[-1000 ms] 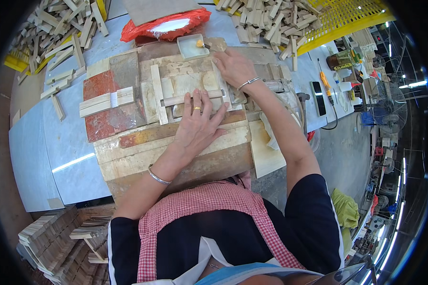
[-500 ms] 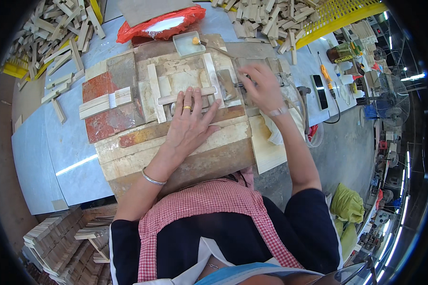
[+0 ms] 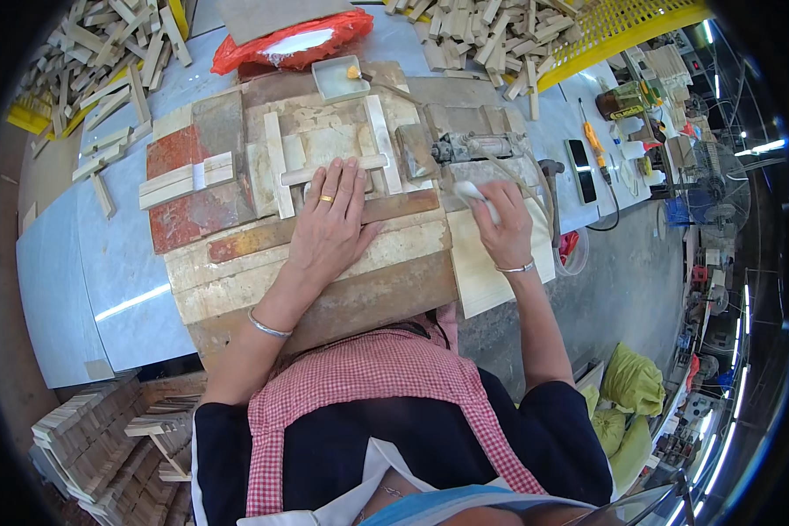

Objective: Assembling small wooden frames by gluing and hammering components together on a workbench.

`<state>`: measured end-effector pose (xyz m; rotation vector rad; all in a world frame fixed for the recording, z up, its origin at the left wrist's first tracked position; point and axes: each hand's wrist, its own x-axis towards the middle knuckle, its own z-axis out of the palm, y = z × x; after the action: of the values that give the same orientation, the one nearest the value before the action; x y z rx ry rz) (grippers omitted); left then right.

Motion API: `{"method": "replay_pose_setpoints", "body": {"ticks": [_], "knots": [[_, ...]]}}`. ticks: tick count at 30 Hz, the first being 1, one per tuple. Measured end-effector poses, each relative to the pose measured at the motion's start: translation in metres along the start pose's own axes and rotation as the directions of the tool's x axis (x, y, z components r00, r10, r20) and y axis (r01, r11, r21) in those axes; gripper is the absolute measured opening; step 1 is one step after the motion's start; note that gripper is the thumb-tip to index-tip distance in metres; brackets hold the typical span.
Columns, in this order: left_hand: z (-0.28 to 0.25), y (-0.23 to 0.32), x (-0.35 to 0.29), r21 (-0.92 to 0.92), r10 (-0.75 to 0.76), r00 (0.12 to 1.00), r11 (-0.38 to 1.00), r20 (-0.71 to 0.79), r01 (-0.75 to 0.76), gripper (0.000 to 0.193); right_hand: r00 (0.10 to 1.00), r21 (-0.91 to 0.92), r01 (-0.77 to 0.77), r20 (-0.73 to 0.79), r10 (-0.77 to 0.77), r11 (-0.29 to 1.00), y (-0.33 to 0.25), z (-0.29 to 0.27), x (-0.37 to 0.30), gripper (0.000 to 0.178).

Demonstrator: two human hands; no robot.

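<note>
My left hand lies flat, its fingers stretched out and pressing on a wooden crossbar. The crossbar spans two upright wooden strips, a left strip and a right strip, forming an H shape on a worn wooden board. To the right, my right hand is closed around a crumpled white cloth, held just in front of a metal cylinder clamp. A square wooden block stands between the right strip and that clamp.
Behind the frame sits a shallow glue dish with a brush across its rim. Two joined wood pieces lie on the left. Wood piles fill both far corners. A phone and orange-handled tool lie at right.
My right hand has come down and toward me from beside the clamp and now holds the white cloth. My left hand stays on the crossbar; the view has shifted slightly.
</note>
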<state>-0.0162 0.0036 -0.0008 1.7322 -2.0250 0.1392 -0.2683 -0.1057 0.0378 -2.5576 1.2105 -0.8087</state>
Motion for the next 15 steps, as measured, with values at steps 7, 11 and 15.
{"method": "replay_pose_setpoints", "body": {"ticks": [7,11,15], "knots": [[0.000,0.000,-0.001,-0.038,-0.028,0.999,0.999,0.038,0.029,0.073,0.916,-0.072,0.390,0.133,-0.379,0.918,-0.058,0.058,0.070,0.019],[-0.003,-0.001,0.000,-0.035,-0.024,0.999,0.999,0.034,0.025,0.072,0.918,-0.136,0.387,0.146,-0.368,0.912,-0.052,0.078,0.103,0.015],[-0.002,-0.005,-0.001,-0.045,-0.052,0.997,0.998,0.054,0.054,0.072,0.941,-0.051,0.323,0.123,-0.315,0.945,-0.073,0.087,0.124,0.012]]}}
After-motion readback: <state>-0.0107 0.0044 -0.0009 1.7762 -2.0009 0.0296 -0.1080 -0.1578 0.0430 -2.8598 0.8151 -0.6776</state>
